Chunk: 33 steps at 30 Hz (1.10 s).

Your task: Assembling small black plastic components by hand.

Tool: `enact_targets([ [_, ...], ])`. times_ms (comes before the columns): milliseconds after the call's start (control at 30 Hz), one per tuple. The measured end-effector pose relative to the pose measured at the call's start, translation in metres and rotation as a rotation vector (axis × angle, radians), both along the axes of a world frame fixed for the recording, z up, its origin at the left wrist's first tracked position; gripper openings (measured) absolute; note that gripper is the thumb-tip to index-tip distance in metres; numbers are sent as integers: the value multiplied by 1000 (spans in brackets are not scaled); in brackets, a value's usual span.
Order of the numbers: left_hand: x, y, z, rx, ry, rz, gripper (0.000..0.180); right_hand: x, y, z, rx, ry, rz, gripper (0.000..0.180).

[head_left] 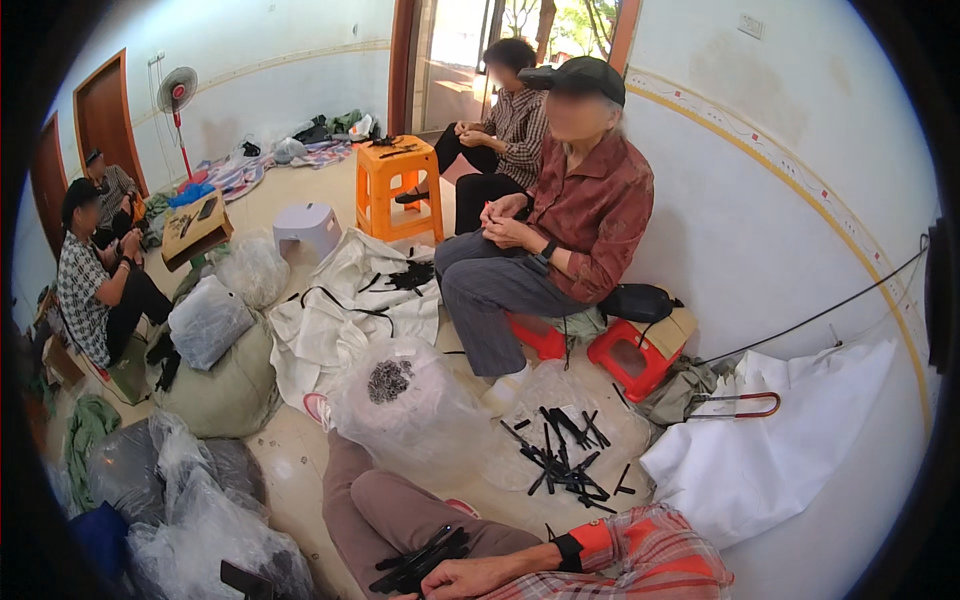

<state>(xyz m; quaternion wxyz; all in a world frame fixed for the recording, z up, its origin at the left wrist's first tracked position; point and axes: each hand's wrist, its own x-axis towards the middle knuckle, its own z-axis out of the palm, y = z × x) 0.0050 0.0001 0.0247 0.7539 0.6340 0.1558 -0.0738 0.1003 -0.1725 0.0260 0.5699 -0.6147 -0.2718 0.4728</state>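
My right hand comes in from the right at the lower edge, below a black cuff and a plaid sleeve. Its fingers bend closed, partly cut off by the edge, and what they hold I cannot make out. Just beyond them, a bunch of narrow black strips lies on my brown trouser leg. My left hand is out of view. Ahead of my knees stands a clear plastic bag with a heap of small metal pieces. To its right, several black strips lie scattered on clear plastic sheeting.
A person in a dark red shirt sits opposite; others work behind and at far left. An orange stool, a red stool and a lilac stool stand around. Stuffed bags crowd the left; white sheeting leans right.
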Motion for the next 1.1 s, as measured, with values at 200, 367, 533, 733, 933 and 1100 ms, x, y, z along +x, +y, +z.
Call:
enact_targets([
  [200, -14, 1, -2, -47, 63, -6, 20, -11, 5, 4, -39, 62, 18, 28],
  [367, -17, 3, -3, -72, 67, -4, 22, -17, 10, -5, -20, 156, -33, 23],
  [533, -28, 6, -33, -73, 112, -9, 25, -23, 14, -9, -48, 257, -64, 22],
  [733, -32, 4, -42, -29, 101, 5, 23, -18, 14, -6, -30, 147, -12, 25],
  [933, -21, 1, -18, -187, 91, 4, 24, -16, 9, 0, -48, 189, -37, 27],
  [1100, -20, 2, -20, -234, 62, -20, 24, -15, 7, -7, -17, 250, -33, 27],
])
